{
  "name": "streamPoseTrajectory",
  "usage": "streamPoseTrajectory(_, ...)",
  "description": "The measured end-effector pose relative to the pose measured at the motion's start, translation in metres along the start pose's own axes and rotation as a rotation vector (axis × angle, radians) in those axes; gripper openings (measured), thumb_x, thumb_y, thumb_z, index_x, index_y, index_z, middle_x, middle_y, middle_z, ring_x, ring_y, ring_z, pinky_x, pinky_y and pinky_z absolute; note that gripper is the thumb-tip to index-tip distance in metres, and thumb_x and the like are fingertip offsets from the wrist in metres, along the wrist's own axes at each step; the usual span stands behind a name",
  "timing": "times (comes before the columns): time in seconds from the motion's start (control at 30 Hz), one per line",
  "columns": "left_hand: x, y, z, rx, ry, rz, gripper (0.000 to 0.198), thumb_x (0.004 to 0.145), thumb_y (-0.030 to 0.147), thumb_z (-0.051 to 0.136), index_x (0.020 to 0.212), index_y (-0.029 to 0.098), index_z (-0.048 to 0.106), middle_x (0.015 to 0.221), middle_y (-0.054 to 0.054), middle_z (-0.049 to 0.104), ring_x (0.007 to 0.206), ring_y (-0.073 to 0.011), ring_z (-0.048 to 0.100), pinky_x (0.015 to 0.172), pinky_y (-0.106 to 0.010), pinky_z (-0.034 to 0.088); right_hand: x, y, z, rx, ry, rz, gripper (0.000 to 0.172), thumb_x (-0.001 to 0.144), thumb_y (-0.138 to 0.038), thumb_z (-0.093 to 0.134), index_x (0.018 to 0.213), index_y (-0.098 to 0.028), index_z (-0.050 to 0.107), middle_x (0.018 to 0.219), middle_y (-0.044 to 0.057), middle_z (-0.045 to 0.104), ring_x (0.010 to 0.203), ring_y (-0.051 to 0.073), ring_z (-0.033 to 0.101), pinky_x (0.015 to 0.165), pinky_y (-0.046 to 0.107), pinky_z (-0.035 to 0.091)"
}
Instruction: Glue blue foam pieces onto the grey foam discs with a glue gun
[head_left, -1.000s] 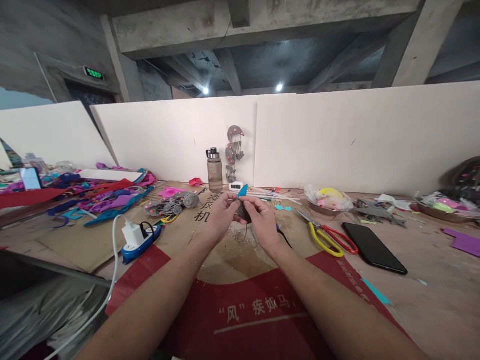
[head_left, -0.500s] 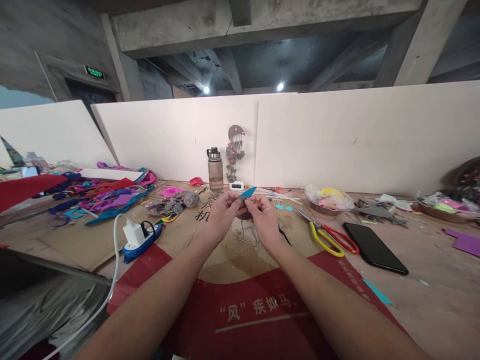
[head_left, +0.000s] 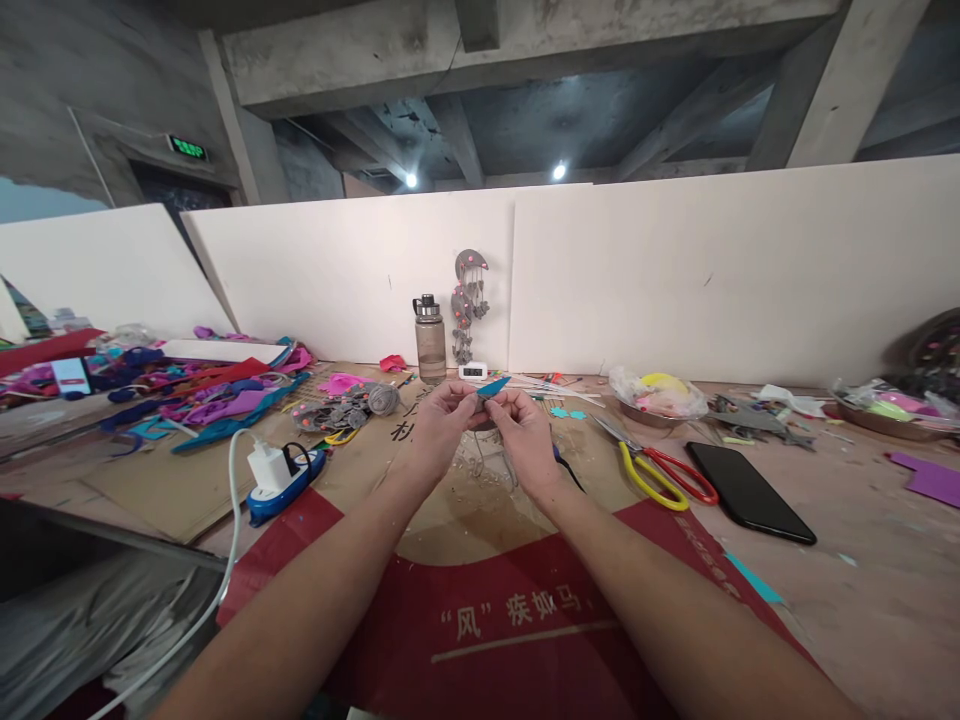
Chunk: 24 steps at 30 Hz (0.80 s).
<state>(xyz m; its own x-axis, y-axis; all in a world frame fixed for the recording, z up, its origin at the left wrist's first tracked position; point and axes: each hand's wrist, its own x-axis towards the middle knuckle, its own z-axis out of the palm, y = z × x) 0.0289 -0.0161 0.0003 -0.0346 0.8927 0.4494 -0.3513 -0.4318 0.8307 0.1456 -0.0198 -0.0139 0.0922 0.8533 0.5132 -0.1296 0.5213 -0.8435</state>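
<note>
A small pointed blue piece [head_left: 493, 387] is held up between my two hands over the brown cardboard [head_left: 450, 520]. My left hand [head_left: 444, 415] pinches its left end with thumb and fingers. The thumb and fingers of my right hand [head_left: 521, 418] are closed on its lower right part. Below the fingers a thin grey cord [head_left: 480, 455] hangs or lies near the cardboard; where it starts is hidden. Behind my hands stand a water bottle [head_left: 430, 345] and a small white digital clock [head_left: 472, 371]. A grey crescent ornament with pink dots [head_left: 471, 262] hangs against the white board.
Scissors with yellow and red handles [head_left: 652, 475] and a black phone [head_left: 750, 492] lie to the right. At the left are a blue power strip [head_left: 287, 492] with a white cable and coloured felt scraps [head_left: 217, 400]. Bowls with plastic-wrapped pieces [head_left: 658, 400] stand farther back.
The blue piece has shifted slightly left and tilted between my fingers. At the far left, the red sheet has moved back, showing more of a lit phone screen.
</note>
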Motion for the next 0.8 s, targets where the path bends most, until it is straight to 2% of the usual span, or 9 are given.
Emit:
streamPoseTrajectory(0.17,0.001,0.005,0.000,-0.047,0.068,-0.028,0.032,0.059,0.036,0.082,0.071,0.015,0.060,0.074,0.000,0.064,0.071,-0.0133,0.064,0.077,-0.036,0.058,-0.002,0.001,0.000,-0.062,-0.014,0.004,0.021,0.078,-0.039,0.062,0.084,-0.021,0.051,0.060,-0.008,0.041,0.055,0.010,0.034,0.054,0.024,0.031)
streamPoseTrajectory(0.3,0.002,0.006,-0.002,-0.055,0.089,-0.048,0.032,0.058,0.034,0.082,0.070,0.015,0.060,0.075,0.000,0.063,0.072,-0.0133,0.064,0.078,-0.037,0.058,0.001,-0.002,-0.002,-0.070,0.021,-0.039,0.020,0.079,-0.038,0.061,0.084,-0.021,0.052,0.062,-0.007,0.040,0.056,0.010,0.036,0.055,0.024,0.031)
streamPoseTrajectory(0.43,0.001,0.005,-0.003,-0.050,0.073,-0.053,0.030,0.061,0.034,0.081,0.072,0.016,0.060,0.077,0.000,0.063,0.074,-0.0144,0.064,0.079,-0.039,0.059,0.004,-0.004,-0.005,-0.092,0.046,-0.086,0.018,0.080,-0.036,0.062,0.086,-0.022,0.052,0.062,-0.008,0.039,0.057,0.010,0.035,0.056,0.024,0.032)
streamPoseTrajectory(0.6,-0.002,0.007,-0.002,-0.045,0.017,-0.084,0.025,0.065,0.032,0.078,0.072,0.016,0.061,0.082,-0.001,0.064,0.076,-0.0144,0.065,0.079,-0.040,0.059,0.005,-0.006,-0.009,-0.139,0.055,-0.098,0.016,0.082,-0.035,0.058,0.088,-0.022,0.051,0.066,-0.007,0.048,0.060,0.011,0.042,0.061,0.025,0.037)
streamPoseTrajectory(0.8,-0.001,0.005,-0.004,-0.062,-0.028,-0.128,0.025,0.066,0.031,0.078,0.072,0.015,0.060,0.081,-0.001,0.065,0.075,-0.0145,0.066,0.078,-0.039,0.060,0.007,-0.004,-0.011,-0.183,0.040,-0.091,0.016,0.084,-0.037,0.055,0.089,-0.022,0.053,0.068,-0.005,0.053,0.062,0.012,0.045,0.062,0.026,0.038)
